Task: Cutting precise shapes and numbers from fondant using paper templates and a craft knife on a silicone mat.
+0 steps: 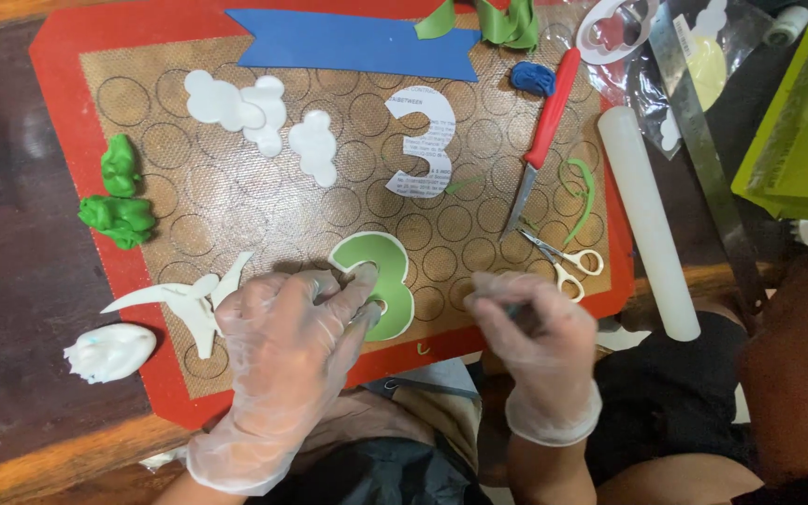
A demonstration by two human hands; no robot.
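Observation:
A green numeral shape with a white border point(383, 271) lies on the red-rimmed baking mat point(67, 56). My left hand point(287, 351), in a clear glove, presses its fingertips on the numeral's left and lower edge. My right hand point(530, 341), also gloved, is closed around a thin dark tool whose tip I cannot make out, just right of the numeral. A white paper numeral template point(423, 140) lies farther up the mat.
On the mat are white cloud shapes point(236, 108), green lumps point(119, 201), a blue ribbon shape point(357, 42), a red-handled knife point(544, 131), small scissors point(563, 257) and a white bird cut-out point(189, 299). A white rolling pin point(647, 220) and metal ruler point(703, 150) lie right; a white lump point(109, 351) left.

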